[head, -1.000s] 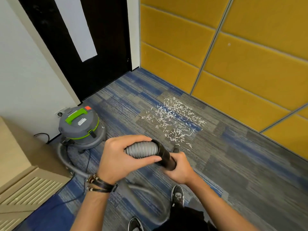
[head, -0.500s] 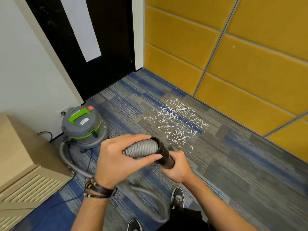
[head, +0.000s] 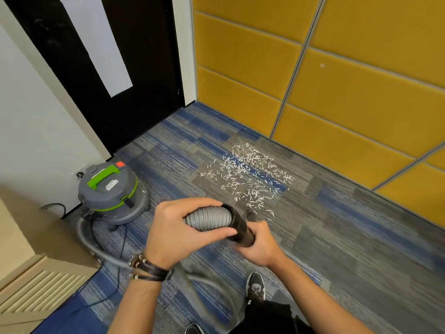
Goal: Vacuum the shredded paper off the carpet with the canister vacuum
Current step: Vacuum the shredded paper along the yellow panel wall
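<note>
- The left hand (head: 175,235) holds the ribbed grey hose (head: 207,219), its fingers (head: 192,204) curled over the top and the thumb underneath
- The right hand (head: 260,244) grips the black tube (head: 240,225) joined to the hose end, fingers wrapped round it
- The shredded paper (head: 250,177) lies scattered on the blue-grey carpet (head: 337,237), beyond the hands and near the yellow wall panels (head: 361,92)
- The canister vacuum (head: 113,194), grey with a green handle (head: 102,177), stands to the left by the white wall; the hose loops from it across the floor
- A white label (head: 112,184) sits on the vacuum's lid, its writing too small to read; an orange patch (head: 119,164) lies behind the handle
- A beaded bracelet (head: 149,268) circles the left wrist; a black shoe (head: 255,285) shows below the hands
</note>
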`<state>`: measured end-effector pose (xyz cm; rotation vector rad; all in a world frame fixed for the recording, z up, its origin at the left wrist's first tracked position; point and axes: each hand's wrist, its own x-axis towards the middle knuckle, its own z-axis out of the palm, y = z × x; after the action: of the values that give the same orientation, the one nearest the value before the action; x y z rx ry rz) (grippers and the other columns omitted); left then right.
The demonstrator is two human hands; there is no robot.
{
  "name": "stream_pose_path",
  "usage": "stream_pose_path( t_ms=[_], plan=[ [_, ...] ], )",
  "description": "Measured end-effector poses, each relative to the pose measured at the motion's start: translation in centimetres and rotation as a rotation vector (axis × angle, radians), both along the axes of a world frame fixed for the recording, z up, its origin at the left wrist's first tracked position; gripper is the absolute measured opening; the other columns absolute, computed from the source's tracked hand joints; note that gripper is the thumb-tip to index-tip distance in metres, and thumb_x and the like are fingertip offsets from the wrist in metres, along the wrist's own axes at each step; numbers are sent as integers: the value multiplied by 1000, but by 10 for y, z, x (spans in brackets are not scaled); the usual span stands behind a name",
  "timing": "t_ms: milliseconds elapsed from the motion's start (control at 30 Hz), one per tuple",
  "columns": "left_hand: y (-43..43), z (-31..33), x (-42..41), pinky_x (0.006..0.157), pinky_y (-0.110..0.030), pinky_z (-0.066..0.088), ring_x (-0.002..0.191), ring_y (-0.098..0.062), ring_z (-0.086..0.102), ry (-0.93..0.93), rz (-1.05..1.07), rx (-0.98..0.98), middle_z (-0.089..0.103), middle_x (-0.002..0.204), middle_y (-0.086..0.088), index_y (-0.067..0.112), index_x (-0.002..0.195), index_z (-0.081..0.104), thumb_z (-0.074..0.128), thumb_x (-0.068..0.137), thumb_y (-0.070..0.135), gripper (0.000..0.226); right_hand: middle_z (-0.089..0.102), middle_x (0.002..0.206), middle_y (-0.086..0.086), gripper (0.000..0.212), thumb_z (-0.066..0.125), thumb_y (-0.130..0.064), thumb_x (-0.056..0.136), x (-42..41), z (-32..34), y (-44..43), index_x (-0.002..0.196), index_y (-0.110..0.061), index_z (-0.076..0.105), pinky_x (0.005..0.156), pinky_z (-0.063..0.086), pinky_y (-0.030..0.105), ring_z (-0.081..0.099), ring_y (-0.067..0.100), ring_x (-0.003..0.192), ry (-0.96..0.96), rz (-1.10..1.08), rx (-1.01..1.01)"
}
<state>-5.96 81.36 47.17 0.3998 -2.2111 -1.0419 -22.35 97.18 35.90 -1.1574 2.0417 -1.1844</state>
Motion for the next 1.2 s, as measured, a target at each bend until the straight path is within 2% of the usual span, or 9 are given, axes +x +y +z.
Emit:
stream_pose_path(
  t_ms=[67,200,300,367,567,733,867,1000,1200],
  plan=[
    [4,-3,-6,85,-15,55,91,3,74,-8,-29,26,78,100,21,27,101,83,94,65,56,49,49,53,-13,20,72,0,70,-4,-2,13,66,-15,60,51,32,19,42,4,47,8,-21,16],
    [11,-14,-12,82,-23,59,88,1,75,-15,-28,51,78,99,20,28,102,83,93,67,57,47,49,52,-13,30,70,-3,69,-9,-8,31,64,-30,57,51,31,17,42,6,46,55,-50,50],
    [15,-14,-16,85,-19,58,91,2,75,5,-6,9,78,103,18,26,105,82,93,70,54,47,50,52,-9,10,68,-10,67,-19,-10,32,67,-17,61,50,33,22,41,7,46,114,-59,52],
    [15,-10,-19,85,-16,57,92,3,74,-1,-8,-7,78,104,18,26,107,82,95,70,51,47,50,52,-6,6,66,-13,66,-25,-10,28,68,-14,61,48,34,25,41,7,46,125,-62,46],
    [5,-15,-22,84,-21,59,92,5,73,-57,33,-4,76,102,24,30,105,82,89,71,60,46,53,53,-6,8,68,-9,68,-33,-21,9,70,-14,63,49,34,25,42,6,46,66,-19,76],
    [-12,-9,-10,84,-21,58,91,3,74,-39,121,-25,78,101,19,26,103,83,91,70,54,44,48,49,-10,10,70,-3,69,-24,-18,-21,70,-10,62,50,32,19,42,7,44,36,30,40],
    [-19,0,-3,86,-17,56,91,4,74,-17,170,-64,78,101,18,23,101,83,94,68,47,42,50,51,-4,12,69,-7,70,-19,-10,-44,66,-10,58,50,33,20,42,7,44,15,78,-4],
    [-24,4,-1,87,-19,57,92,3,74,-20,178,-60,78,102,19,25,103,83,93,69,49,42,49,50,-13,27,69,-2,70,-20,-2,-60,63,-22,53,49,32,16,44,6,44,-2,103,-2],
    [-29,5,-2,84,-27,60,89,-3,76,-58,103,47,79,97,20,27,100,83,91,65,59,48,48,51,-11,25,70,-2,71,-17,-3,-50,63,-18,54,50,30,15,42,6,45,12,104,0]
  ],
)
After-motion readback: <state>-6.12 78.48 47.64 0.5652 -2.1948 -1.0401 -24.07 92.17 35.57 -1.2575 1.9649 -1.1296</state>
